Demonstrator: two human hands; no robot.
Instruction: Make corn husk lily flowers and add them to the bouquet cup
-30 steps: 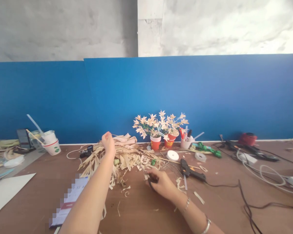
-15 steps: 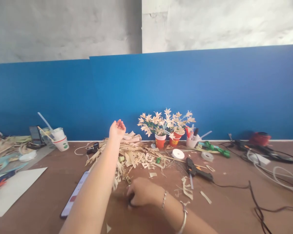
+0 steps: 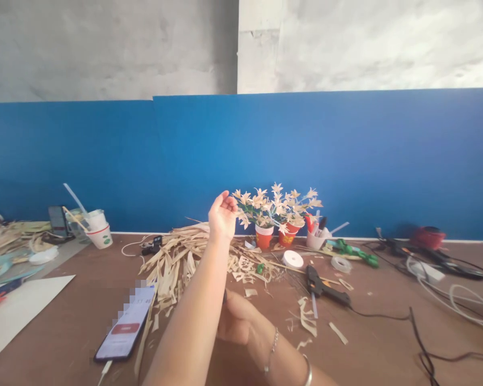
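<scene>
My left hand (image 3: 222, 215) is raised over the heap of dry husk strips (image 3: 177, 257), palm up, fingers loosely curled and apart, with nothing seen in it. Its fingertips are beside the pale star-shaped flowers (image 3: 261, 201), which stand in a red cup (image 3: 264, 236). My right hand (image 3: 237, 319) is low over the brown table, partly hidden behind my left forearm. Its fingers are curled, and a small dark thing shows at them, too hidden to name.
A lit phone (image 3: 124, 327) lies left of my forearm. To the right are a white ribbon roll (image 3: 293, 259), a glue gun (image 3: 326, 289), clear tape (image 3: 341, 263) and cables (image 3: 426, 348). A white cup (image 3: 100, 236) stands at the back left.
My left hand has moved right, towards the flowers, its fingers more spread. My right hand has shifted slightly right and is now partly behind the left forearm. More of the phone shows.
</scene>
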